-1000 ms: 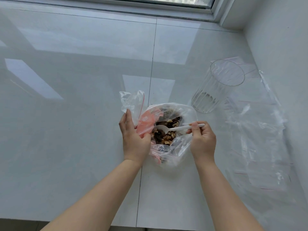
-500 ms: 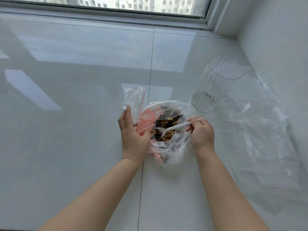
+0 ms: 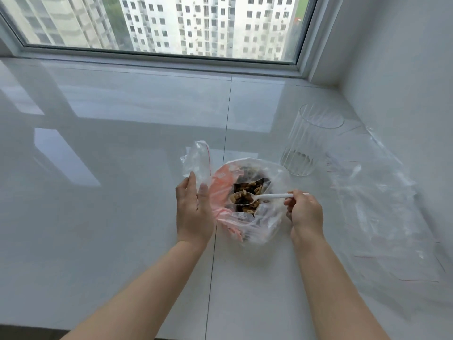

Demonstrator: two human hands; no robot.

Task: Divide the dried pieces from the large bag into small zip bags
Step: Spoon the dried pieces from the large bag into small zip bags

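The glossy pale-grey desk (image 3: 110, 168) runs bare and mirror-smooth across the whole left side, one thin seam crossing it near the middle. The left hand (image 3: 193, 212) holds a small zip bag (image 3: 197, 160) of thin, crinkled clear film with a red stripe at its mouth, thumb and fingers curled on its lower part; the bag stands up just left of the big bag (image 3: 255, 229). That big bag is soft clear plastic with pink print on its left wall, its mouth slumped open and round, resting on the desk between the two hands. Inside lie tan and dark dried pieces (image 3: 250, 188), rough and lumpy. A white plastic spoon (image 3: 259, 198) sits level over the mouth, its bowl heaped with pieces, its handle pinched in the right hand (image 3: 305, 212). Behind and right stands a ribbed clear cup (image 3: 308, 143), upright. Flat clear zip bags (image 3: 382, 217) with red edge lines are spread along the white wall at the right edge.
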